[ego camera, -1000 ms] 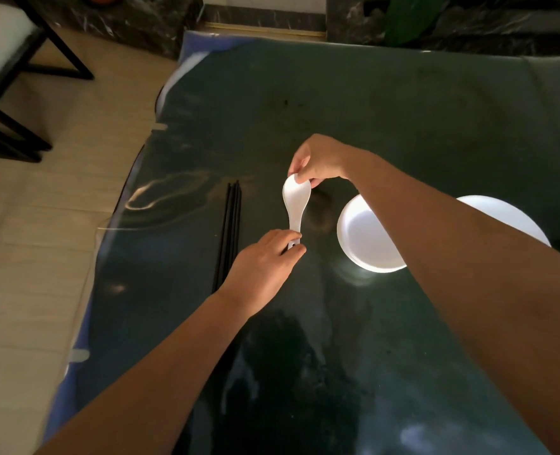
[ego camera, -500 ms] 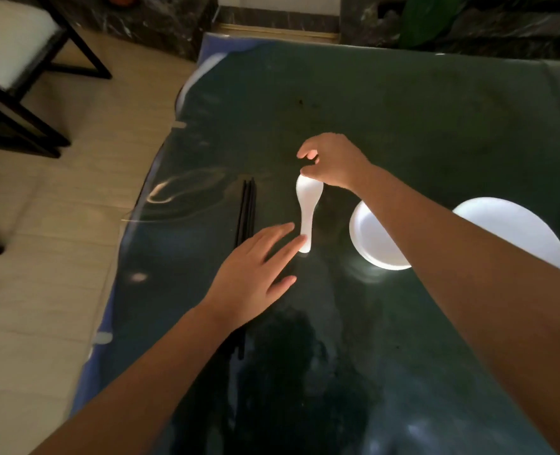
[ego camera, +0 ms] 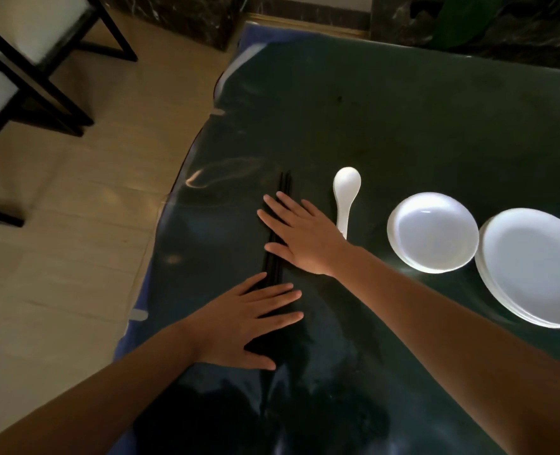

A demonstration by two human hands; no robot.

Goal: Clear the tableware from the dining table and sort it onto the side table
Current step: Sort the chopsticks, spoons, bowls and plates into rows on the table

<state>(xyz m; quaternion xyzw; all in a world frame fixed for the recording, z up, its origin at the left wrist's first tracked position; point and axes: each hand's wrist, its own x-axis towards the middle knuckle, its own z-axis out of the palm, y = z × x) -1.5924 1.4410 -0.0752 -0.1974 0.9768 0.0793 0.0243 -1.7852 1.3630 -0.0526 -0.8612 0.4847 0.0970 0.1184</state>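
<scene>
- Fingers point(ego camera: 273, 206) of both hands spread flat over thin black chopsticks point(ego camera: 284, 187) on dark glossy table point(ego camera: 403, 126)
- Right hand point(ego camera: 300, 238) beside white plastic spoon point(ego camera: 346, 195)
- Left hand point(ego camera: 249, 326) nearer, gripping nothing

worktop point(ego camera: 403, 126): dark, glossy | chopsticks point(ego camera: 285, 188): under both hands' fingers point(ego camera: 281, 208) | spoon point(ego camera: 346, 195): just right of the right-hand fingers | small plates point(ego camera: 433, 231), large plates point(ego camera: 534, 264): further right, touching

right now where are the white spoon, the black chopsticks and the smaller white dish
white spoon point(ego camera: 347, 185): head view, on its bowl end.
black chopsticks point(ego camera: 285, 182): head view, on the far tips beyond the hands.
smaller white dish point(ego camera: 433, 232): head view, on its inner well.
</scene>
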